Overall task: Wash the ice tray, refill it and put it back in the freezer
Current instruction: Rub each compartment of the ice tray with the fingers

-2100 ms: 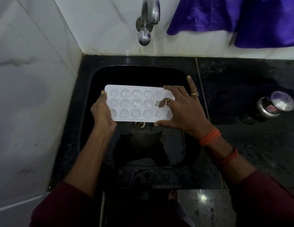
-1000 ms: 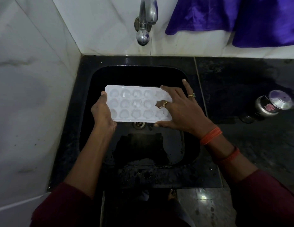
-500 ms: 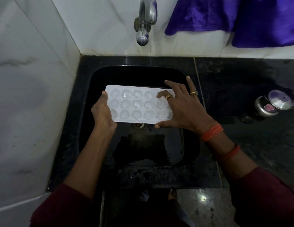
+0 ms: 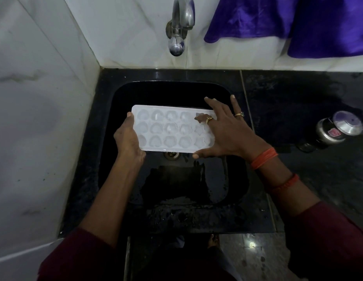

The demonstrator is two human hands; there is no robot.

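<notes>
Head view: white plastic ice tray (image 4: 170, 128) is held roughly level, cavities up, over the middle of the black sink basin (image 4: 115, 94). It sits above the round metal drain (image 4: 172, 155) and touches neither floor nor walls. My read is that's deliberate, so runoff falls straight into the basin and not on the black stone counter (image 4: 298, 110). Left hand (image 4: 128, 138) clamps the tray's left short end, thumb on the top rim and fingers out of sight underneath. It's acting as the fixed support. Right hand (image 4: 223, 130) lies fanned over the right end, fingers spread apart. One ringed finger is bent down into a cavity at the far right corner, and the thumb is straight along the near long edge. That looks like rubbing out cavities one by one while the thumb braces against the push. Chrome tap (image 4: 179, 23) on the back wall is above and beyond the tray's far edge, with no stream visible. So this is the scrub phase of the wash; rinse, refill and freezer are not yet done. Cavities glisten, but I can't tell if any hold water. Small steel lidded pot (image 4: 334, 130) sits at the counter's right edge, well apart. Purple cloth (image 4: 298, 21) hangs on the wall above the counter's back edge.
</notes>
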